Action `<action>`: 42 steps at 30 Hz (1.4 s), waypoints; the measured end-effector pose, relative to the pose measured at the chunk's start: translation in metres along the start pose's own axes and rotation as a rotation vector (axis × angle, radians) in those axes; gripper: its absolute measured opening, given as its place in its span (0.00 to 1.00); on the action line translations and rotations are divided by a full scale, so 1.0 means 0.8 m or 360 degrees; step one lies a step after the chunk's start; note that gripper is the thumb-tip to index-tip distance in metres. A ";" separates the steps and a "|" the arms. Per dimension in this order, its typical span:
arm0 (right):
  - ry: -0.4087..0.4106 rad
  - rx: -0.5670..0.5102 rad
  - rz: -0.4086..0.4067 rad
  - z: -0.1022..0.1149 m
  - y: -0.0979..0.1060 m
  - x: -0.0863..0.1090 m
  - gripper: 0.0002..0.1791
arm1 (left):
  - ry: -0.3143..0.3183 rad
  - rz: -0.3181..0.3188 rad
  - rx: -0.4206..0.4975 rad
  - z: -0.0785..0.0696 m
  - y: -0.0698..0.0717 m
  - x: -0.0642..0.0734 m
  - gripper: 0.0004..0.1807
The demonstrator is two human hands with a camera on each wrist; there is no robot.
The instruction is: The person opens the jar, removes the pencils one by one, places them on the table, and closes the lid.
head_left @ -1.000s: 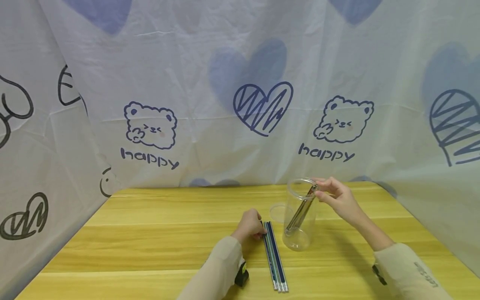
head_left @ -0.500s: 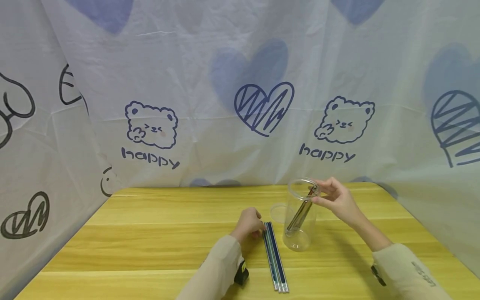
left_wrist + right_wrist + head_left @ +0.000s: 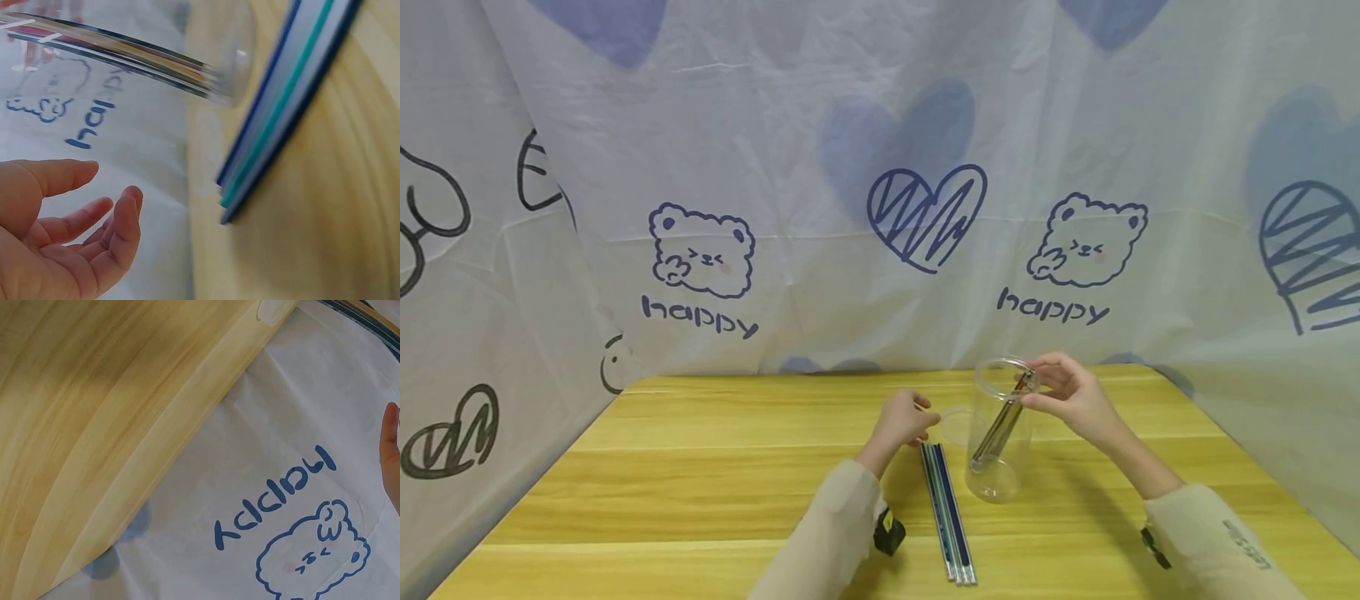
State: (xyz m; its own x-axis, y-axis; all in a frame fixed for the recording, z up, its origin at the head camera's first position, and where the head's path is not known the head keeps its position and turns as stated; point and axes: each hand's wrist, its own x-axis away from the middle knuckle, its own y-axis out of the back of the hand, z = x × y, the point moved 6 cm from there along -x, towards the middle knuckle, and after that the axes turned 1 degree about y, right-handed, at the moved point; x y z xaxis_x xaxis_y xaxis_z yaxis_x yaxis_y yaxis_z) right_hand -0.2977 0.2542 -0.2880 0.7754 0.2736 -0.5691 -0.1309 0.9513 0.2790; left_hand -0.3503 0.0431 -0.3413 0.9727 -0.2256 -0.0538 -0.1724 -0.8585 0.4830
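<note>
A tall clear plastic jar (image 3: 994,483) stands upright and uncapped on the table. Several slim pencils (image 3: 1002,429) lean inside it, their upper ends at the right of the rim. My right hand (image 3: 1073,402) holds the jar at that rim, thumb in front and fingers behind; only one fingertip (image 3: 390,434) edges into the right wrist view. Left of the jar, several blue and green pencils (image 3: 950,517) lie side by side, silver ends toward me. Just beyond their far ends hovers my left hand (image 3: 904,419), fingers loosely bent. Nothing sits between its thumb and fingers (image 3: 128,225) in the left wrist view.
A clear round lid (image 3: 958,425) lies flat on the wood-grain table (image 3: 700,467), behind and left of the jar. Behind the table's far edge hangs a pale cloth (image 3: 820,292) printed with hearts and bears.
My left hand has let go of the far ends of the blue and green pencils, moving up and away from me. The right hand has stayed at the jar's rim.
</note>
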 end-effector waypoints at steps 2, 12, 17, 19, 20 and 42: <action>-0.0008 0.0009 0.0003 0.000 0.000 0.000 0.22 | -0.0022 -0.0017 0.0018 -0.008 0.002 0.000 0.14; -0.0012 -0.0042 -0.0025 0.002 0.000 0.001 0.16 | -0.0351 -0.0233 -0.0157 -0.050 0.012 0.006 0.10; 0.0002 -0.0113 -0.0024 0.000 0.000 -0.001 0.13 | -0.0471 -0.0306 -0.0077 -0.067 0.014 0.011 0.10; 0.0010 -0.0135 -0.0021 -0.001 0.000 -0.001 0.13 | -0.0546 -0.0350 -0.0045 -0.076 0.015 0.013 0.09; 0.0015 -0.0145 -0.0021 -0.001 0.000 -0.001 0.13 | -0.0579 -0.0368 -0.0036 -0.080 0.015 0.015 0.08; 0.0113 -0.0110 0.0030 0.002 0.004 -0.001 0.12 | -0.1222 -0.0337 -0.0384 -0.137 -0.011 0.045 0.11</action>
State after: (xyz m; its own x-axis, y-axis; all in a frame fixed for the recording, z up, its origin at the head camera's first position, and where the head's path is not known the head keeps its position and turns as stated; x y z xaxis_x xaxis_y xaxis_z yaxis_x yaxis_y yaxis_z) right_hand -0.2977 0.2567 -0.2856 0.7272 0.2984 -0.6182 -0.1892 0.9528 0.2374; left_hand -0.2967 0.0932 -0.2518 0.5891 -0.3970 -0.7038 0.1255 -0.8154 0.5651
